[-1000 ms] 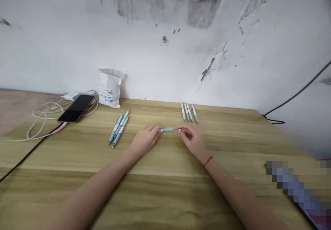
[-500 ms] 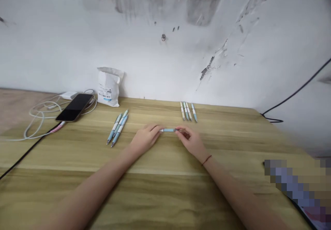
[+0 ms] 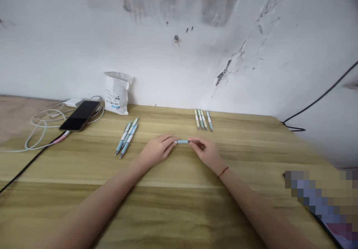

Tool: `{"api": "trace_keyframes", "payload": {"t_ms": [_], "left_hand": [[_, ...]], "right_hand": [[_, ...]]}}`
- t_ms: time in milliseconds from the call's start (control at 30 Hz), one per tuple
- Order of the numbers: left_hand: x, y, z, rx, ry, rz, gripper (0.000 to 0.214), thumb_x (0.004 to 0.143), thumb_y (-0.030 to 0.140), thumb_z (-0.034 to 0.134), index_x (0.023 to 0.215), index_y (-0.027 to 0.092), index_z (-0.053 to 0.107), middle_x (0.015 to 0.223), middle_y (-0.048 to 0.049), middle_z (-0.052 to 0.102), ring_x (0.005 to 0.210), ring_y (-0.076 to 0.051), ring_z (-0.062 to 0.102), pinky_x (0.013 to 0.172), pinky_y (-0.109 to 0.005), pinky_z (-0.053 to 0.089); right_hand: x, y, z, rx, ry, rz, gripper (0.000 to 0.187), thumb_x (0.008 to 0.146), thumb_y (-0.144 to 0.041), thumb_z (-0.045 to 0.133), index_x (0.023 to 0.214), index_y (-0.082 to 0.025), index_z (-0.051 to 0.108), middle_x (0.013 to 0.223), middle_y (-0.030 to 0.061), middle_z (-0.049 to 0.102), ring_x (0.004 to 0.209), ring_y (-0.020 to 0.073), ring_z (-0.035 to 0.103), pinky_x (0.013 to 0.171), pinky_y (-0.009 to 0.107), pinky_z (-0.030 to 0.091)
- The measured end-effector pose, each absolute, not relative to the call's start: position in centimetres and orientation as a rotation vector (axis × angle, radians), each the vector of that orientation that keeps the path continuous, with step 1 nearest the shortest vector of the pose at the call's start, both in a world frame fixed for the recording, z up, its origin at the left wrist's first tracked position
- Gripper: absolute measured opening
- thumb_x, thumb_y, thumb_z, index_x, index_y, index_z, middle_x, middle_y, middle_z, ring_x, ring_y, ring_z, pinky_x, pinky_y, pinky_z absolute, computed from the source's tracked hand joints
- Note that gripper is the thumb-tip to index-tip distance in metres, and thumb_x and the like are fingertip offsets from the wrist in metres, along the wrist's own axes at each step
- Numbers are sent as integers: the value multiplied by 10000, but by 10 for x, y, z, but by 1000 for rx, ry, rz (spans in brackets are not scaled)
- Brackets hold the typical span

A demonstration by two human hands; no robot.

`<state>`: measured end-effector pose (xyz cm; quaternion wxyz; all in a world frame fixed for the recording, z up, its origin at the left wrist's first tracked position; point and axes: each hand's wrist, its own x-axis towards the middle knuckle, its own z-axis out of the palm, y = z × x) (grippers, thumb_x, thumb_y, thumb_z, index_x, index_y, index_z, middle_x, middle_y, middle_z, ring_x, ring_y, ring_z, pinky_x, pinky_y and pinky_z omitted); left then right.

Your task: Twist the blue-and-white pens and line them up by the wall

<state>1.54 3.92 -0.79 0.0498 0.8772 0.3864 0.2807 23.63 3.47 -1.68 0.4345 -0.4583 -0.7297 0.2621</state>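
Note:
A light blue pen (image 3: 182, 141) lies crosswise between my two hands, just above the wooden table (image 3: 179, 204). My left hand (image 3: 156, 150) pinches its left end with closed fingers. At the pen's right end, by the metal tip, the fingers of my right hand (image 3: 205, 152) are pinched on it; a red thread circles that wrist. A bunch of blue and white pens (image 3: 126, 137) lies to the left of my hands. Another row of pens (image 3: 203, 120) lies side by side behind my right hand.
A white paper bag (image 3: 116, 92) stands against the stained wall. A black phone (image 3: 79, 115) rests on coiled white cables (image 3: 41, 124) at the left. A black cable (image 3: 22, 170) crosses the left table edge. A blurred-out object (image 3: 319, 195) sits at the right.
My hands have drawn closer together along the pen, so less of its blue barrel shows. The view has shifted slightly.

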Motion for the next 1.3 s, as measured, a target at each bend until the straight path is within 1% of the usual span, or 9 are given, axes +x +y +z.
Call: {"api": "trace_keyframes", "payload": {"t_ms": [100, 333, 500, 600, 667, 800, 1000, 1133, 1300], "left_hand": [[15, 39, -7, 2652, 1165, 816, 279, 932, 288, 375, 1146, 216, 537, 1105, -44, 609, 997, -169, 570, 889, -319, 462], [16, 37, -6, 2652, 1142, 770, 288, 943, 294, 337, 1137, 210, 533, 1095, -50, 618, 968, -169, 590, 844, -309, 482], [16, 37, -7, 2722, 1174, 860, 263, 931, 297, 376, 1116, 213, 544, 1073, -49, 623, 966, -172, 586, 841, -319, 482], [16, 38, -7, 2726, 1186, 879, 273, 935, 295, 363, 1125, 208, 539, 1041, -58, 626, 935, -164, 591, 818, -307, 485], [16, 38, -6, 2731, 1192, 873, 277, 938, 294, 354, 1128, 205, 534, 1032, -60, 624, 925, -164, 588, 813, -305, 481], [17, 39, -5, 2754, 1209, 880, 258, 937, 293, 363, 1102, 200, 537, 1030, -52, 625, 930, -176, 577, 819, -318, 466], [17, 39, -5, 2753, 1228, 874, 255, 937, 291, 361, 1098, 204, 538, 1012, -52, 625, 924, -176, 574, 802, -319, 462], [17, 39, -7, 2792, 1212, 885, 265, 936, 291, 365, 1101, 196, 549, 1029, -64, 629, 925, -175, 579, 806, -324, 466], [16, 39, -7, 2842, 1206, 897, 259, 931, 277, 378, 1089, 184, 561, 1033, -65, 642, 902, -183, 589, 801, -331, 471]], "right_hand": [[236, 33, -14, -1131, -1840, 615, 172, 834, -316, 534, 892, -213, 659, 887, 46, 685, 749, 175, 620, 660, 304, 507], [235, 32, -12, -1201, -1841, 585, 224, 839, -378, 515, 889, -202, 645, 735, 31, 655, 623, 158, 559, 561, 275, 456], [235, 33, -12, -1206, -1940, 617, 313, 885, -393, 428, 731, -193, 612, 612, 8, 584, 543, 131, 496, 524, 257, 407], [235, 34, -15, -1179, -1907, 661, 269, 846, -416, 494, 954, -190, 594, 664, 7, 595, 537, 130, 495, 508, 253, 412], [235, 34, -16, -1160, -1896, 658, 288, 838, -408, 508, 1017, -189, 558, 679, 7, 589, 541, 132, 496, 506, 254, 414], [234, 33, -11, -1168, -1996, 547, 250, 883, -382, 438, 802, -198, 587, 660, 13, 553, 602, 147, 506, 561, 269, 413], [234, 32, -12, -1165, -1938, 577, 239, 848, -384, 503, 987, -199, 562, 769, 26, 613, 649, 154, 551, 598, 275, 445], [234, 32, -14, -1179, -1948, 534, 215, 865, -383, 475, 880, -206, 595, 726, 24, 619, 638, 162, 556, 571, 273, 435], [235, 31, -11, -1164, -2024, 483, 201, 889, -332, 447, 875, -218, 613, 737, 20, 635, 619, 160, 557, 580, 278, 439]]}}
